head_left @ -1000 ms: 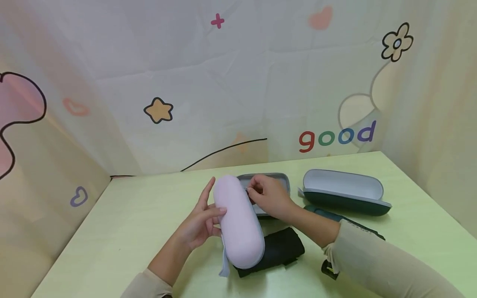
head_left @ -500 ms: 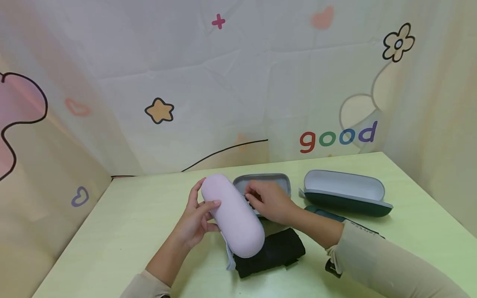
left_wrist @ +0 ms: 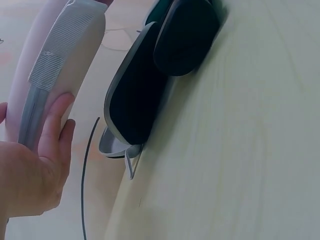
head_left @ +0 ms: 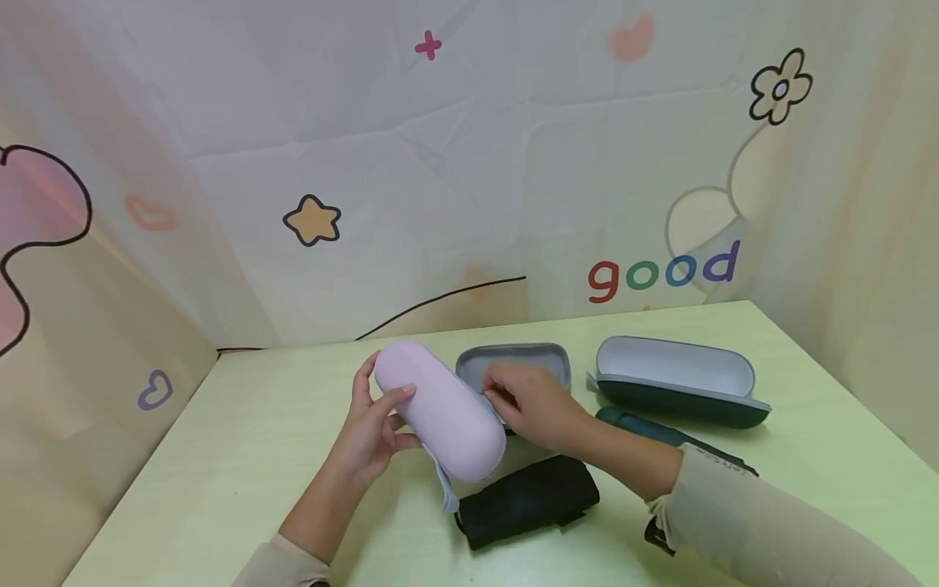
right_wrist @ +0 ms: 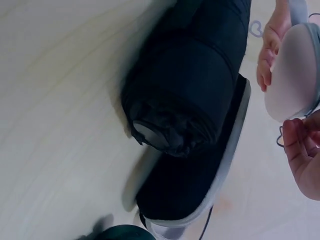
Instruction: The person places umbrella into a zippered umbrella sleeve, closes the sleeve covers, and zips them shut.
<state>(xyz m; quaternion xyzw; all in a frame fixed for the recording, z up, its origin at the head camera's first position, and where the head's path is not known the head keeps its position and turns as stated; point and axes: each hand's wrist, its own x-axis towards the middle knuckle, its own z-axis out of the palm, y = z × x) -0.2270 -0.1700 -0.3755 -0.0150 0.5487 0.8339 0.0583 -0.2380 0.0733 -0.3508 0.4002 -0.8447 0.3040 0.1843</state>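
Note:
A pale pink hard zip case (head_left: 443, 416) is held up and tilted over the table. My left hand (head_left: 370, 428) grips its left side, thumb on the lid and fingers beneath. A grey ribbed strap (left_wrist: 47, 75) runs along the case's side in the left wrist view. At the right edge my right hand (head_left: 535, 403) pinches what looks like the zipper pull, mostly hidden by the fingertips; in the right wrist view the fingers meet at the grey zip seam (right_wrist: 316, 100). Below the case lies a rolled black folding umbrella (head_left: 531, 499).
Behind the right hand lies an open grey-lined case (head_left: 513, 355). To the right stands another open case, dark green with a pale lining (head_left: 675, 367). A dark green folding umbrella (head_left: 645, 428) lies before it, partly under the right forearm. A printed curtain (head_left: 411, 163) hangs behind the table (head_left: 220, 473).
The pink case has moved left and its near end has risen, tilting it further sideways. My left hand moves with it. The right fingertips have shifted slightly down and stay at the case's edge.

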